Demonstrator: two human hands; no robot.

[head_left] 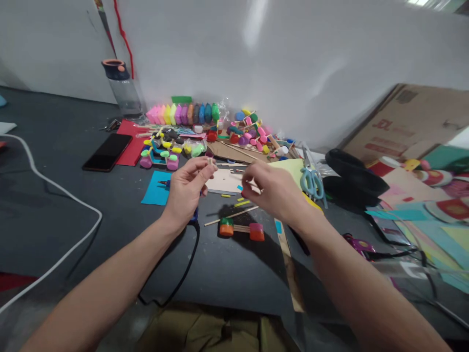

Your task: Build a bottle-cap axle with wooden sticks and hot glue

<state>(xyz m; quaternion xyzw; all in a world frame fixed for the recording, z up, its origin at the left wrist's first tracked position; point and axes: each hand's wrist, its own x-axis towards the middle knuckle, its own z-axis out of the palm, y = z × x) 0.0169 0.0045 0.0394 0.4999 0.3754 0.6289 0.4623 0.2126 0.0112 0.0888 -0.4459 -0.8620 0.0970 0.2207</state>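
My left hand (187,188) pinches a few short wooden sticks (210,161) upright between thumb and fingers. To its right, my right hand (269,188) is curled with the fingertips drawn together over a pale board (223,181); what they hold, if anything, cannot be made out. Thin stick pieces lie close to those fingertips. In front of both hands lies a small clay-and-stick piece, with an orange and green block (226,227) joined by sticks to a purple and orange block (256,231). A long thin stick (234,215) lies just behind it. A blue glue gun is partly hidden behind my left hand.
Coloured clay packs (183,114) and small clay models (159,154) line the back. Scissors (311,181) and a cardboard box (403,122) are at right. A phone (108,152), a bottle (124,90) and a white cable (54,188) are at left. A wooden strip (289,269) reaches the front edge.
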